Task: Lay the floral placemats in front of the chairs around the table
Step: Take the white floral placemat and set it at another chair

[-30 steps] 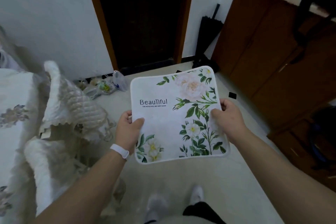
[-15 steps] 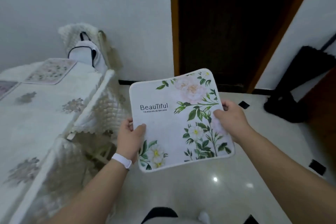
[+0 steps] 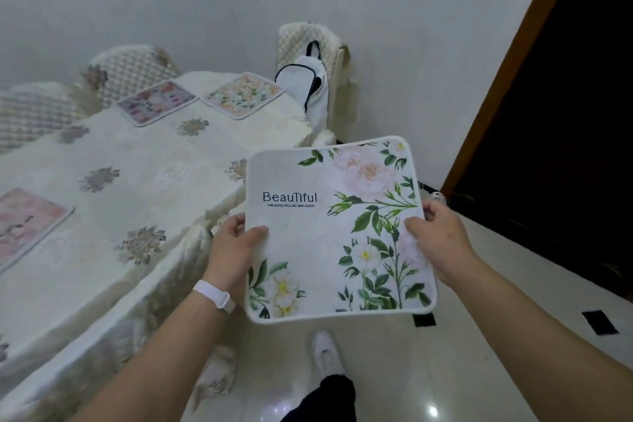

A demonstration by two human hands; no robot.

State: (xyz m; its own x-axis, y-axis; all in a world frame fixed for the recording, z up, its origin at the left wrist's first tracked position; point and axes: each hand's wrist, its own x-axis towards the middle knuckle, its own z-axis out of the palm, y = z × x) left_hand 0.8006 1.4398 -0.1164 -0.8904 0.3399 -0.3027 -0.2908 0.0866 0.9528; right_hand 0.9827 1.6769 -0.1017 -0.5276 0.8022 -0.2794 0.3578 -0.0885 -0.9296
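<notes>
I hold a white floral placemat (image 3: 329, 236) printed "Beautiful" flat in the air, just off the table's near right corner. My left hand (image 3: 233, 250) grips its left edge and my right hand (image 3: 442, 236) grips its right edge. The table (image 3: 113, 216) under a cream embroidered cloth stretches to the left. Three placemats lie on it: a pale floral one (image 3: 243, 94) at the far end, a purple-pink one (image 3: 157, 105) beside it, and a pink one (image 3: 24, 223) at the left edge.
Quilt-covered chairs stand around the table: one at the far end (image 3: 308, 44) with a white bag (image 3: 308, 92) hanging on it, others (image 3: 126, 68) along the far side. A dark doorway (image 3: 565, 113) is on the right. Glossy floor lies under my feet.
My view has swung left, bringing the whole table and its laid placemats into sight. The placemat stays held in both hands the same way.
</notes>
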